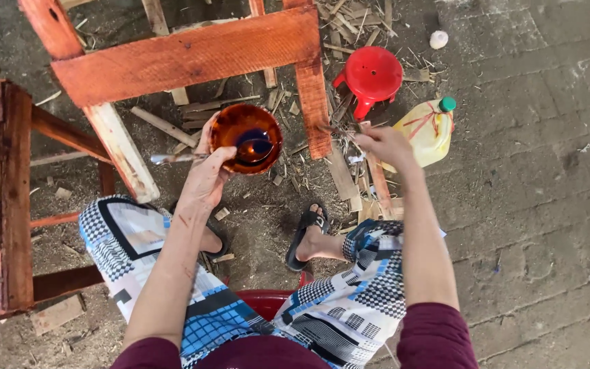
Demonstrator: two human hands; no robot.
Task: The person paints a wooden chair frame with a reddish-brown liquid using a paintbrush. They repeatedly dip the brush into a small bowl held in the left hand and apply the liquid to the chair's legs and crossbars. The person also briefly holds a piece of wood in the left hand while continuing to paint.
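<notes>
Bottom centre: seated person, patterned trousers (349, 307), red seat (264, 301) beneath. Mid-frame: left hand (206, 181) closed around bowl (246, 139) of dark stain, thin stick pinched alongside. Right hand (387, 147) right of centre, fingers closed on brush (332, 130), tip touching stained leg (312, 96) of wooden frame. Upper right: red stool (371, 74), yellow jug (426, 131). Risk, judged: bowl tilting while attention on brush, stain spilling onto trousers or sandalled foot (308, 236).

A bowl (246, 138) is held in the left hand (206, 179), with the wooden frame (186, 58) just beyond it. A plastic jug (426, 131) lies right of the right hand (385, 145), a stool (371, 74) beyond it.
</notes>
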